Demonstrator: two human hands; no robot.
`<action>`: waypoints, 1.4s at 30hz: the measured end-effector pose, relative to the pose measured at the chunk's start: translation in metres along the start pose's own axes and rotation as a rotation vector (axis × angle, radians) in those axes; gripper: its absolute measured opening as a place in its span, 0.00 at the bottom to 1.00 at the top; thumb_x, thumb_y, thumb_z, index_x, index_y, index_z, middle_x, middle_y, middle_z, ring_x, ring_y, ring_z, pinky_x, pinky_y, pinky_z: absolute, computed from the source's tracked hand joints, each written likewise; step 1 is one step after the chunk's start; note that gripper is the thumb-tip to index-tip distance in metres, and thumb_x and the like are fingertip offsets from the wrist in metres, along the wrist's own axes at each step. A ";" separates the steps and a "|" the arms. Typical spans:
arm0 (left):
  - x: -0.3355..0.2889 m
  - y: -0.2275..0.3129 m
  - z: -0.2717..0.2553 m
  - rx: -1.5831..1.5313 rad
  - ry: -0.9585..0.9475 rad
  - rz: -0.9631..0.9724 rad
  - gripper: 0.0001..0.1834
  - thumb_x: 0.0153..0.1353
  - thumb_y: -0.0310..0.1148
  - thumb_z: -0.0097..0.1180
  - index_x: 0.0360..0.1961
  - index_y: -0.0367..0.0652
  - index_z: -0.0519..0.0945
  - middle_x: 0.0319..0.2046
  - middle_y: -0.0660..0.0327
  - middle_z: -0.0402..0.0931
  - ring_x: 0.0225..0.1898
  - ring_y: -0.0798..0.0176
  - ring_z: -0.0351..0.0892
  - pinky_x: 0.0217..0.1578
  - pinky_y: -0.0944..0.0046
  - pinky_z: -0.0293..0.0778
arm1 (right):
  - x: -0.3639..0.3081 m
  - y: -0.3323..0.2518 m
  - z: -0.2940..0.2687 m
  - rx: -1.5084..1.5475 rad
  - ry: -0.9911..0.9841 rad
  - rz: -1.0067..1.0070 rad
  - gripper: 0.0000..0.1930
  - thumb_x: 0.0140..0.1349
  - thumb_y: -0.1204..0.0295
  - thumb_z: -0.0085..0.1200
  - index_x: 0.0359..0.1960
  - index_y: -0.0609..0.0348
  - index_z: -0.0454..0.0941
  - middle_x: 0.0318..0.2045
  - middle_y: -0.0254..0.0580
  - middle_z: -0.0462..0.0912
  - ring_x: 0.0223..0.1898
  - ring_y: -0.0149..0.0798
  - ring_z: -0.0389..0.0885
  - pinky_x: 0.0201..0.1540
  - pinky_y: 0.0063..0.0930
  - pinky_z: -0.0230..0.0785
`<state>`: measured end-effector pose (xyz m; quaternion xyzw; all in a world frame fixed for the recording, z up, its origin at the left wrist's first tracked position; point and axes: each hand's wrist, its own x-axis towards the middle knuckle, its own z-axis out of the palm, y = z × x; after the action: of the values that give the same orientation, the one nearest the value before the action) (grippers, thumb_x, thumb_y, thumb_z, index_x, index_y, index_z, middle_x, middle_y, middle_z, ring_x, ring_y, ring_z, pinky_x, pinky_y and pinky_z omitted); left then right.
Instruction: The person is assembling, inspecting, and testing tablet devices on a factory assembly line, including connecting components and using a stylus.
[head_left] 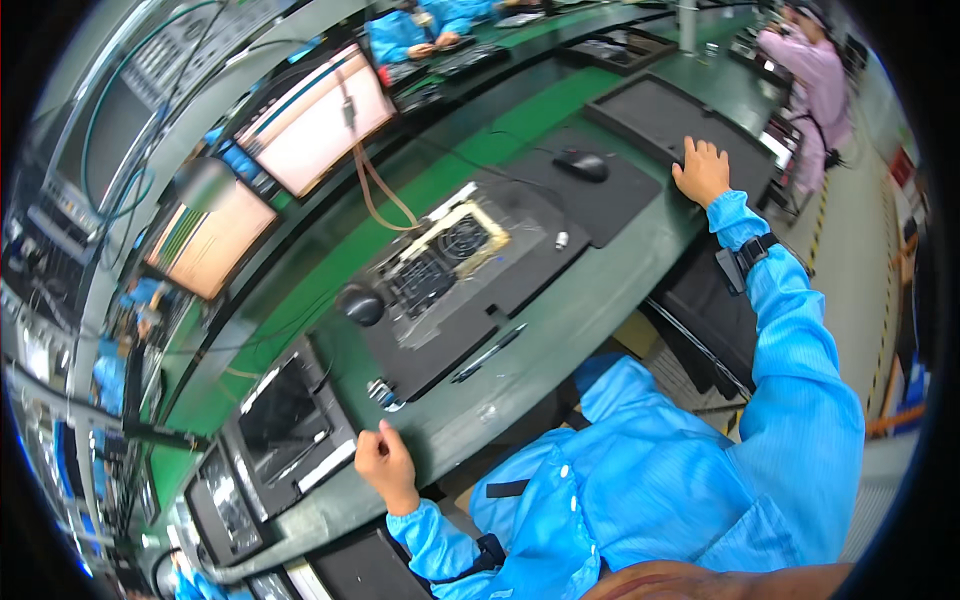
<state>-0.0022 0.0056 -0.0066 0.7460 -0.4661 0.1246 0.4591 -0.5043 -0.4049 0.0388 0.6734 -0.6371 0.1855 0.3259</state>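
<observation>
Blue sleeves, green bench, black mats.

My left hand curls at the worktop's near edge, so I can't tell whether it pinches anything. The small metal piece beside it is too tiny to identify (likewise the one by the mouse pad). The far monitors are washed-out blurs.

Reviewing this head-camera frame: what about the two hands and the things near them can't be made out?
- Left hand: fingers curl at the bench edge; whether they pinch anything is too small to tell.
- Right hand: palm lies on the dark tray, hiding anything beneath.
- Small metal part near the left hand: too small and blurred to identify.
- Open device on the mat: glare blurs its insides.
</observation>
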 end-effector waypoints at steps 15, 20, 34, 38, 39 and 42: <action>0.001 0.000 -0.005 -0.099 -0.067 0.081 0.21 0.68 0.24 0.60 0.19 0.38 0.65 0.18 0.61 0.62 0.19 0.64 0.59 0.22 0.60 0.56 | -0.176 0.077 -0.157 0.284 -0.544 0.366 0.18 0.57 0.62 0.64 0.37 0.67 0.76 0.35 0.66 0.83 0.41 0.67 0.83 0.45 0.55 0.75; 0.002 -0.001 -0.004 -0.100 -0.086 0.101 0.20 0.68 0.23 0.59 0.20 0.38 0.65 0.18 0.61 0.62 0.19 0.63 0.59 0.22 0.60 0.56 | -0.234 0.059 -0.149 0.271 -0.610 0.407 0.17 0.55 0.63 0.63 0.37 0.67 0.77 0.36 0.65 0.84 0.41 0.67 0.83 0.46 0.56 0.76; -0.002 0.003 -0.006 -0.086 -0.084 0.068 0.20 0.69 0.24 0.58 0.20 0.37 0.64 0.18 0.61 0.61 0.20 0.64 0.58 0.23 0.60 0.56 | -0.233 0.020 -0.140 0.565 -0.627 0.452 0.17 0.59 0.65 0.64 0.38 0.65 0.73 0.33 0.57 0.82 0.39 0.62 0.83 0.43 0.51 0.75; 0.001 0.005 -0.002 -0.096 -0.088 0.055 0.20 0.69 0.24 0.58 0.20 0.37 0.65 0.18 0.60 0.61 0.21 0.64 0.58 0.23 0.60 0.56 | -0.192 0.012 -0.081 1.258 -0.464 0.598 0.25 0.64 0.60 0.63 0.55 0.67 0.74 0.41 0.53 0.83 0.41 0.53 0.85 0.47 0.40 0.77; 0.002 0.003 -0.002 -0.096 -0.091 0.053 0.20 0.69 0.24 0.58 0.20 0.37 0.65 0.18 0.60 0.61 0.21 0.64 0.58 0.23 0.60 0.56 | -0.183 0.008 -0.075 1.124 -0.350 0.393 0.26 0.67 0.59 0.61 0.60 0.66 0.74 0.50 0.56 0.81 0.49 0.52 0.84 0.55 0.39 0.75; 0.003 -0.005 -0.006 -0.075 -0.070 0.073 0.20 0.69 0.24 0.58 0.20 0.37 0.65 0.18 0.61 0.60 0.21 0.64 0.57 0.23 0.61 0.56 | -0.172 0.007 -0.082 1.006 -0.446 0.023 0.25 0.67 0.58 0.61 0.57 0.66 0.76 0.56 0.58 0.78 0.57 0.53 0.80 0.61 0.40 0.72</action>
<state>0.0054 0.0092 -0.0042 0.7145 -0.5133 0.0974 0.4654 -0.5185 -0.2220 -0.0151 0.7619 -0.5310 0.3236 -0.1812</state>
